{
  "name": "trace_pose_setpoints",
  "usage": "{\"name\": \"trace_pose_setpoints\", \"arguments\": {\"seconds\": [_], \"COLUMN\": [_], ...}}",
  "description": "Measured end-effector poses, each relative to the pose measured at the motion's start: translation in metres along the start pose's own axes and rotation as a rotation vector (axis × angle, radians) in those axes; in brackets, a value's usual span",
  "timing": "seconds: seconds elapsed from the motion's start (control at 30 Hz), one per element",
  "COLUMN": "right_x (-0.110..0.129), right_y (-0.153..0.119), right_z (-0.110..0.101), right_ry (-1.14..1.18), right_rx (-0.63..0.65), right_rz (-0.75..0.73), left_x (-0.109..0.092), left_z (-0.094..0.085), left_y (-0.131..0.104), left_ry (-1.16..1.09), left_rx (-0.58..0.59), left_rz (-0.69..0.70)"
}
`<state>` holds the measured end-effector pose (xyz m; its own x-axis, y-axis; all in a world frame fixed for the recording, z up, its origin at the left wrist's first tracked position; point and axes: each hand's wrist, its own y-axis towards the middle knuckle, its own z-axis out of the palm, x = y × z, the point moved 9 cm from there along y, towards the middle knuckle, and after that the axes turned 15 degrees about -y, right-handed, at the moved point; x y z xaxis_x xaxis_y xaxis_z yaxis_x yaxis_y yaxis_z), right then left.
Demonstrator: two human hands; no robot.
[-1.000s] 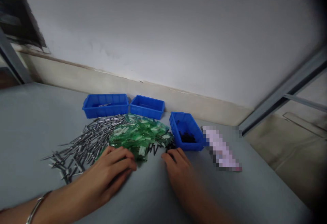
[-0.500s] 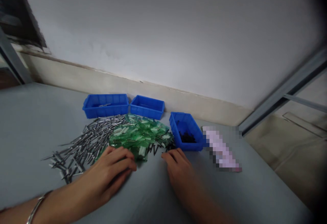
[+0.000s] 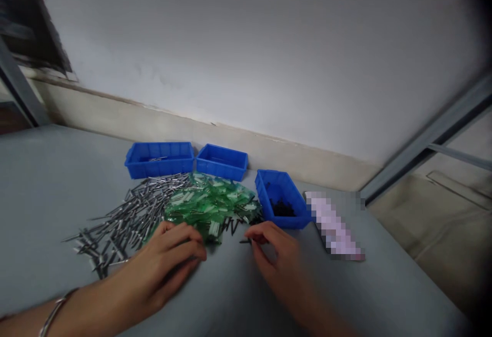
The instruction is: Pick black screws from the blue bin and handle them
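Observation:
My right hand [image 3: 274, 255] pinches a small dark screw [image 3: 245, 241] between thumb and fingertips, just above the table and below a few loose dark screws [image 3: 230, 225]. My left hand [image 3: 175, 260] rests on the table with loosely bent fingers, a little apart, at the near edge of a heap of green plastic packets [image 3: 209, 201]. No object shows in it. Pale plug-like pieces and thin metal parts are visible in the packets. To the left of them spreads a pile of silver pins that look like blind rivets [image 3: 130, 219].
Two blue bins [image 3: 161, 169] [image 3: 222, 167] stand along the wall; the left one holds a few thin metal pieces. A third blue bin [image 3: 286, 220], with dark screws inside, stands to the right. Beside it lies a phone-like object [image 3: 334, 227], pixelated. Metal posts [image 3: 407, 158] flank the table.
My right hand has drawn slightly back from the dark screws and turned, and a dark screw now shows in its pinch. My left hand has hardly moved.

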<state>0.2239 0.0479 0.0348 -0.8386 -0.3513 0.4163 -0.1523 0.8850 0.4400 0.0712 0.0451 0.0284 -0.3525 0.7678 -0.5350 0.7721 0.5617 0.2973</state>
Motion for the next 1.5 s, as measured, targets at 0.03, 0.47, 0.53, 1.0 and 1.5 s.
{"name": "trace_pose_setpoints", "arguments": {"seconds": [0.03, 0.47, 0.53, 1.0, 1.5], "right_x": [0.005, 0.069, 0.071, 0.055, 0.063], "right_y": [0.000, -0.034, -0.035, -0.031, -0.031], "right_z": [-0.005, -0.001, 0.004, 0.020, 0.008], "right_ry": [0.026, 0.297, 0.286, -0.025, -0.056], "right_rx": [-0.032, -0.109, -0.038, -0.107, -0.160], "right_rz": [-0.036, -0.398, -0.431, -0.299, -0.378], "left_x": [-0.002, -0.029, -0.027, -0.020, -0.018], "left_z": [0.001, 0.004, 0.005, 0.012, 0.006], "left_y": [0.000, 0.001, 0.001, -0.006, -0.002], "left_ry": [-0.022, -0.376, -0.380, -0.245, -0.240], "left_rx": [0.021, 0.130, 0.135, 0.176, 0.179], "left_rz": [-0.004, -0.031, -0.035, -0.039, -0.096]}}
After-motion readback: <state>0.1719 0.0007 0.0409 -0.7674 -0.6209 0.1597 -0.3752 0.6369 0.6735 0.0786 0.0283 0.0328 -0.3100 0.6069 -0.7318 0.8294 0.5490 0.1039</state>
